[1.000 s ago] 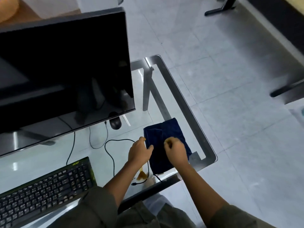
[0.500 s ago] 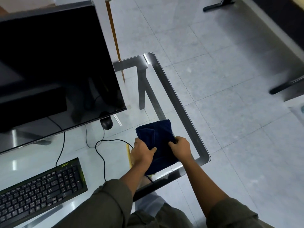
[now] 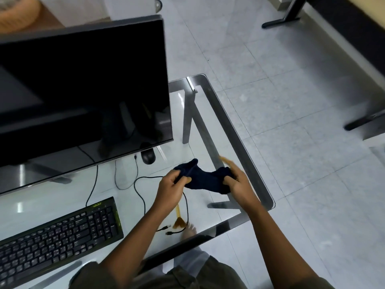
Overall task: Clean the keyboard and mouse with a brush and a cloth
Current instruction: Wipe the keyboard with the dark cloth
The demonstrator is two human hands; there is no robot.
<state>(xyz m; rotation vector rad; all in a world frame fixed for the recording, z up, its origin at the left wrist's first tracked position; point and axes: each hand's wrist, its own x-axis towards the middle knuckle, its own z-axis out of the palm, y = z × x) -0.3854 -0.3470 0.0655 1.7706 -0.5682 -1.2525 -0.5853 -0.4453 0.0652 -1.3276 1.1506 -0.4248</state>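
My left hand [image 3: 171,189] and my right hand [image 3: 239,184] each grip one end of a dark blue cloth [image 3: 203,179], bunched and held just above the right part of the glass table [image 3: 239,130]. A brush [image 3: 179,219] with a yellow handle and brown bristles lies on the glass below my left wrist. A blurred yellow-brown streak [image 3: 226,161] shows by my right thumb; I cannot tell what it is. The black mouse [image 3: 148,157] sits under the monitor's right corner. At the lower left lies the black keyboard [image 3: 58,232] with a green trim.
A large dark monitor [image 3: 83,90] fills the upper left. Black cables [image 3: 139,188] loop over the glass between mouse, keyboard and hands, with loose plugs [image 3: 166,230] near the front edge. The table's metal-framed right edge [image 3: 256,176] is close to my right hand.
The cloth lay flat on the glass under both hands; now it is lifted and bunched between them. The view has shifted, showing more of the monitor and keyboard.
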